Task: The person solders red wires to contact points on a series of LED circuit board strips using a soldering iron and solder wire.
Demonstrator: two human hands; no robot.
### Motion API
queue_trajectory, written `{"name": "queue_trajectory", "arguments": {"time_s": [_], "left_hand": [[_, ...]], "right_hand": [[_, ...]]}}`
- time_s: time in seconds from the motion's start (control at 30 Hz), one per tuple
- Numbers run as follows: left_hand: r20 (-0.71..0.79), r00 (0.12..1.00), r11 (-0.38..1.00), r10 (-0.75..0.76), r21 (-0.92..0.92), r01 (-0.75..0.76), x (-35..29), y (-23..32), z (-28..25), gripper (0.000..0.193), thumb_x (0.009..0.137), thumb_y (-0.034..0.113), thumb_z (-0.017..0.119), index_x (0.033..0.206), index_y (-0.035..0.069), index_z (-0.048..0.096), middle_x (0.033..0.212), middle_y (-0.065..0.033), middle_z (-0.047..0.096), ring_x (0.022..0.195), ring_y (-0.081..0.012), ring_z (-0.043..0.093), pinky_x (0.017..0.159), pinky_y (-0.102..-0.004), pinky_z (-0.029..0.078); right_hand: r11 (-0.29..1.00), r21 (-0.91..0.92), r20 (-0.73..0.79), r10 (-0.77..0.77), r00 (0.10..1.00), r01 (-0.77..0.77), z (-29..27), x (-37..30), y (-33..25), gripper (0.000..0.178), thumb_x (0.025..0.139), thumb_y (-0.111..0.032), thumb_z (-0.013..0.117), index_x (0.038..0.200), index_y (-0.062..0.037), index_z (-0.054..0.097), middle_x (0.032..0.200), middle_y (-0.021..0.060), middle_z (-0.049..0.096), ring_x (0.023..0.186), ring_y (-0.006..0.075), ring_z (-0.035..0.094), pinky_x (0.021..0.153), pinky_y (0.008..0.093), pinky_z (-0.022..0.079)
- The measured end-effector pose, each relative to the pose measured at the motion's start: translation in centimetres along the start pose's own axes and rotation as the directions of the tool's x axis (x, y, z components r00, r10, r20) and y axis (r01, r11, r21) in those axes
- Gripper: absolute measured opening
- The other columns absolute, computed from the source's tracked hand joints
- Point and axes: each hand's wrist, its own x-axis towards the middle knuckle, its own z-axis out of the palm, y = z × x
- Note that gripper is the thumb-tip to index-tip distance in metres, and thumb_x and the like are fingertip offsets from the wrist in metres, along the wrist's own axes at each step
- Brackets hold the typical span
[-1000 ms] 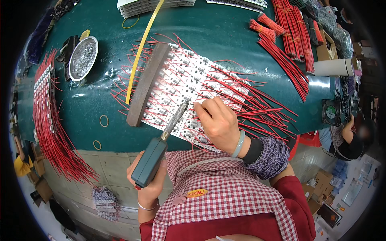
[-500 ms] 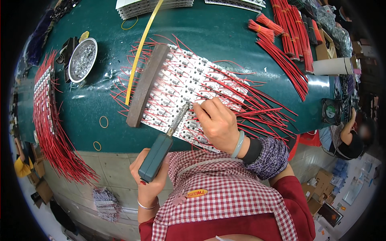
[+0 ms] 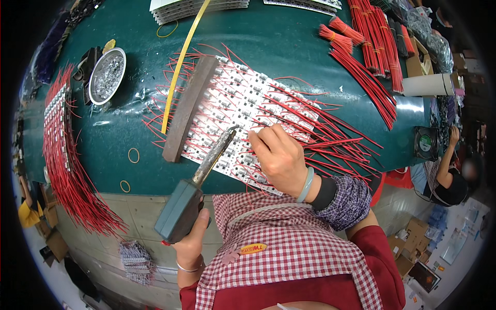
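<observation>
In my left hand is a soldering iron with a dark green body and a long, worn metal barrel. Its tip hovers over the middle of a white circuit board panel, apart from my right fingertips. My right hand rests on the panel, thumb and forefinger pinched on a red wire that the fingers mostly hide. Thick red wires fan out to the right from the panel, and thin red ones stick out on its left. A dark brown bar lies across the panel's left part.
A yellow strip slants down to the bar. Left are a metal bowl of silvery bits and a wired panel hanging over the table edge. Red wire bundles, a white roll and a small fan stand right. Another person sits beyond.
My left hand has drawn the soldering iron back down and left, so its tip has left the spot beside my right fingertips. The right hand stays nearly still.
</observation>
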Motion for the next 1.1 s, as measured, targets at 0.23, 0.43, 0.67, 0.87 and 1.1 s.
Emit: {"name": "queue_trajectory", "arguments": {"time_s": [0.23, 0.43, 0.67, 0.87, 1.1], "left_hand": [[0.13, 0.989, 0.986, 0.063, 0.148, -0.082, -0.1, -1.2, -1.1, 0.04, 0.082, -0.008, 0.074, 0.121, -0.005, 0.067, 0.106, -0.0122, 0.071, 0.073, -0.0136, 0.064, 0.061, -0.0256, 0.05], [0.056, 0.991, 0.974, 0.119, 0.186, -0.128, 0.8, -0.5, 0.4, 0.028, 0.073, -0.002, 0.079, 0.1, -0.009, 0.071, 0.091, -0.0155, 0.073, 0.076, -0.0196, 0.07, 0.07, -0.0291, 0.054], [0.176, 0.962, 0.933, 0.209, 0.258, -0.25, 1.6, -0.2, 0.8, 0.021, 0.074, -0.005, 0.075, 0.094, -0.008, 0.069, 0.087, -0.0145, 0.069, 0.067, -0.0233, 0.067, 0.063, -0.0295, 0.051], [0.189, 0.957, 0.905, 0.222, 0.326, -0.275, 1.5, 0.2, 1.0, 0.016, 0.074, -0.006, 0.073, 0.089, -0.007, 0.067, 0.082, -0.0124, 0.065, 0.062, -0.0233, 0.063, 0.059, -0.0305, 0.048], [0.25, 0.942, 0.874, 0.225, 0.376, -0.308, 1.6, 1.0, 1.1, 0.016, 0.072, -0.007, 0.072, 0.087, -0.006, 0.066, 0.079, -0.0118, 0.064, 0.062, -0.0241, 0.061, 0.058, -0.0309, 0.047]], "right_hand": [[1.0, 0.027, 0.004, 0.004, 1.0, -0.004, -0.1, -0.2, 0.0, 0.03, 0.073, -0.006, 0.063, 0.101, 0.0043, 0.067, 0.089, 0.0071, 0.055, 0.084, 0.0223, 0.056, 0.06, 0.0307, 0.05], [1.0, 0.019, -0.001, -0.008, 1.0, 0.008, 0.0, -0.3, 0.0, 0.032, 0.073, -0.007, 0.063, 0.102, 0.004, 0.068, 0.087, 0.0062, 0.054, 0.084, 0.0216, 0.056, 0.06, 0.03, 0.049], [1.0, 0.005, 0.004, -0.01, 1.0, 0.01, 0.0, -0.1, 0.0, 0.03, 0.073, -0.008, 0.064, 0.1, 0.0037, 0.067, 0.086, 0.0058, 0.052, 0.083, 0.0207, 0.055, 0.058, 0.0294, 0.048], [1.0, -0.012, -0.001, -0.016, 1.0, 0.016, 0.0, 0.0, -0.1, 0.028, 0.072, -0.008, 0.064, 0.097, 0.0038, 0.067, 0.087, 0.0065, 0.053, 0.082, 0.0209, 0.055, 0.058, 0.0297, 0.049], [0.999, -0.022, 0.043, -0.035, 0.998, 0.036, -0.3, 0.2, -0.3, 0.026, 0.071, -0.007, 0.064, 0.094, 0.0045, 0.067, 0.089, 0.0079, 0.054, 0.085, 0.0223, 0.056, 0.06, 0.0291, 0.052]]}}
